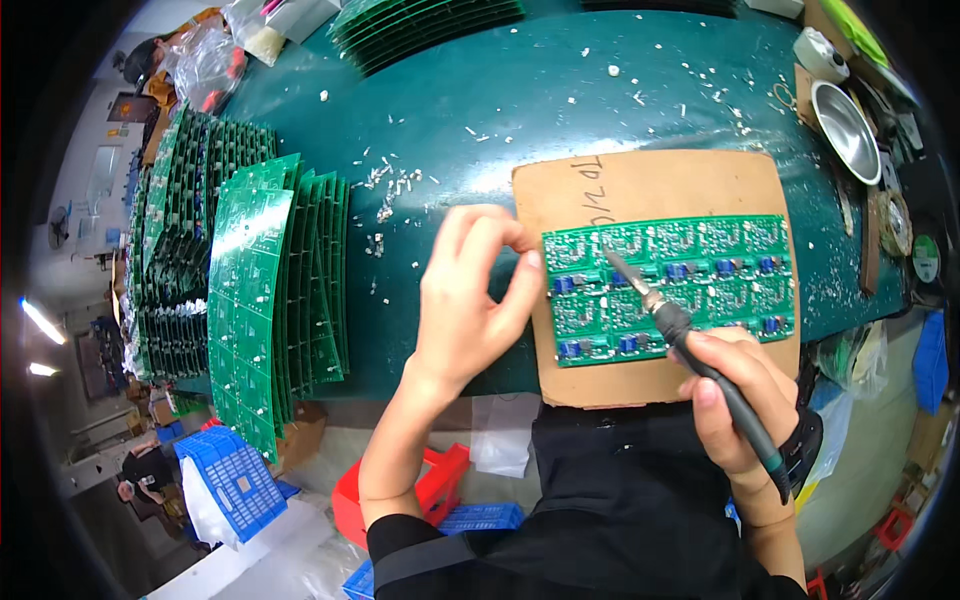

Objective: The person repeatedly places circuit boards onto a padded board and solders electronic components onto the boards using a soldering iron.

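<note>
A green circuit board with rows of small parts and blue components lies on a piece of brown cardboard. My right hand is closed around the dark handle of a soldering iron. The iron slants up and left, its tip over the upper left part of the board; whether it touches cannot be told. At the board's left edge is my left hand, its thumb and index finger brought together in a pinch. What they hold, if anything, is too small to make out.
Upright green boards stand in a row on the left, with more stacked boards at the far edge. Small white bits are scattered over the green table. A metal bowl sits at right; a red crate is below the table edge.
</note>
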Available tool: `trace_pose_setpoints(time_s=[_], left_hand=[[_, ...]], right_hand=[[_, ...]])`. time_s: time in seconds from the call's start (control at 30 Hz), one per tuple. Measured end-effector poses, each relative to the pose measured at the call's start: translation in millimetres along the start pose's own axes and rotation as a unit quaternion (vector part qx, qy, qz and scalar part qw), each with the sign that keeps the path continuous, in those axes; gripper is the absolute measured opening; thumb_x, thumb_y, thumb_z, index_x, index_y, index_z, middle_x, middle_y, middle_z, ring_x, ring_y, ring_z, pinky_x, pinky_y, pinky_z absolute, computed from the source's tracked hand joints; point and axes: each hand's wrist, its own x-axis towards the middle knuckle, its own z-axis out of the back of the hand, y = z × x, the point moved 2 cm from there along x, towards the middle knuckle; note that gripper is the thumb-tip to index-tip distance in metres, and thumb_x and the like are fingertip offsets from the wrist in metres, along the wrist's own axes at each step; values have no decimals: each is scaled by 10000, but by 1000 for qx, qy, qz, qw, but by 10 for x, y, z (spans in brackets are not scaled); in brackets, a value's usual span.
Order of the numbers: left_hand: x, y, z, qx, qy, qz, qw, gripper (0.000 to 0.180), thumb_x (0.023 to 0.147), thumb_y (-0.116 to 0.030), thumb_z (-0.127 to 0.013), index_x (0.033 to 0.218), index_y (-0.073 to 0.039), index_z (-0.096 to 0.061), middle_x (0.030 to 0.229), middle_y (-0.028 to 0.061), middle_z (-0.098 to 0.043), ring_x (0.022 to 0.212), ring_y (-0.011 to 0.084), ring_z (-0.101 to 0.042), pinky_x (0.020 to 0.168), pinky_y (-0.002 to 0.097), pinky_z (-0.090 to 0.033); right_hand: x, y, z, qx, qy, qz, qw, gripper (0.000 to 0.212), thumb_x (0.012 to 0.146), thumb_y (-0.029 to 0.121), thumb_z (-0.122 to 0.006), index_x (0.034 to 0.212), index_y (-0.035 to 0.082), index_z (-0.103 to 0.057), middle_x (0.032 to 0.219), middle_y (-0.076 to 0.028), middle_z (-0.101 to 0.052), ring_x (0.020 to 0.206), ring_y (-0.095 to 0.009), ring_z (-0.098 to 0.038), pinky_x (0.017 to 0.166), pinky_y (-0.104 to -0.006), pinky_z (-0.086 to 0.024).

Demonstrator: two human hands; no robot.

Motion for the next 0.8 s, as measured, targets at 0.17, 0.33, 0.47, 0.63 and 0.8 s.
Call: trace_pose_setpoints(time_s=[0.17, 0.33, 0.47, 0.63, 0.8], left_hand=[[-24, 229, -88, -48, 58, 18, 997, 102, 827, 0, -626, 900, -17, -556, 962, 88, -688, 778, 133, -588, 637, 240, -454], [-6, 239, -72, -54, 72, 58, 994, 87, 830, -10, -633, 883, -23, -566, 947, 62, -702, 749, 119, -575, 601, 239, -443], [2, 276, -97, -59, 68, 60, 994, 89, 822, -16, -652, 871, -25, -579, 942, 65, -701, 763, 130, -593, 623, 244, -463], [23, 289, -107, -23, 73, -4, 997, 88, 813, -6, -668, 870, -30, -605, 926, 72, -697, 861, 175, -656, 722, 290, -518], [7, 214, -66, -54, 100, 84, 990, 108, 816, -36, -687, 887, -32, -606, 953, 95, -694, 920, 239, -663, 848, 331, -519]], right_hand=[[148, -86, -249, -4, 5, -16, 1000, 258, 804, -48, -632, 1059, -86, -635, 901, -177, -681, 794, -285, -677, 720, -341, -549], [231, -128, -337, -13, 4, -20, 1000, 254, 798, -52, -628, 1049, -89, -640, 875, -171, -683, 786, -283, -681, 719, -345, -552], [267, -113, -324, -22, 24, -22, 999, 255, 794, -50, -629, 1046, -80, -645, 873, -169, -683, 786, -284, -681, 725, -349, -554], [287, -101, -316, -36, 46, 9, 998, 275, 790, -41, -636, 1064, -63, -643, 877, -169, -684, 789, -292, -680, 736, -355, -555], [105, -83, -101, -52, -8, -39, 998, 282, 825, 26, -626, 1102, -19, -652, 896, -130, -699, 822, -325, -677, 747, -390, -559]])
